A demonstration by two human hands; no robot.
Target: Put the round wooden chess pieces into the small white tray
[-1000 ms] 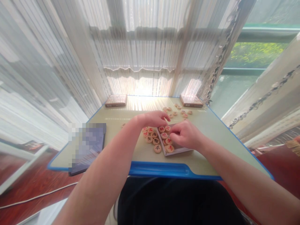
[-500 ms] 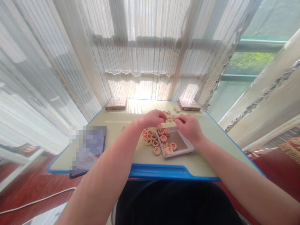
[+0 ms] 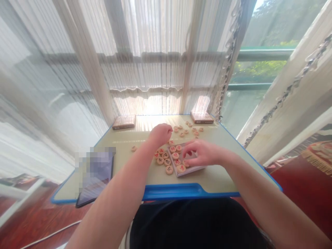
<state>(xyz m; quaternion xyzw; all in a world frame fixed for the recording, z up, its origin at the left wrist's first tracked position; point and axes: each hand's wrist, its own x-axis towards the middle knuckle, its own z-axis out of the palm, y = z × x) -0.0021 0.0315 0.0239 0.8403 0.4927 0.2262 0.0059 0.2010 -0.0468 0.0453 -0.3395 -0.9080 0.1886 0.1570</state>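
Observation:
My left hand hovers over the middle of the table with its fingers curled closed; what they hold, if anything, is hidden. Over the shallow box tray, my right hand has its thumb and fingers apart. Its thumb is by a Chinese chess piece that it partly covers. Inside the tray, red-marked pieces line the left side. Several round wooden pieces, with black or red characters, lie just left of the tray. One red-marked piece sits beyond its far edge.
More pieces are scattered toward the far right of the table. Two flat boxes stand at the far corners. A tablet, partly blurred out, lies at the left edge. Sheer curtains hang behind.
My right hand has come back from the far pieces and down over the tray, its fingers opening. My left hand has drawn slightly away to the left, fingers curled in. The view has shifted slightly.

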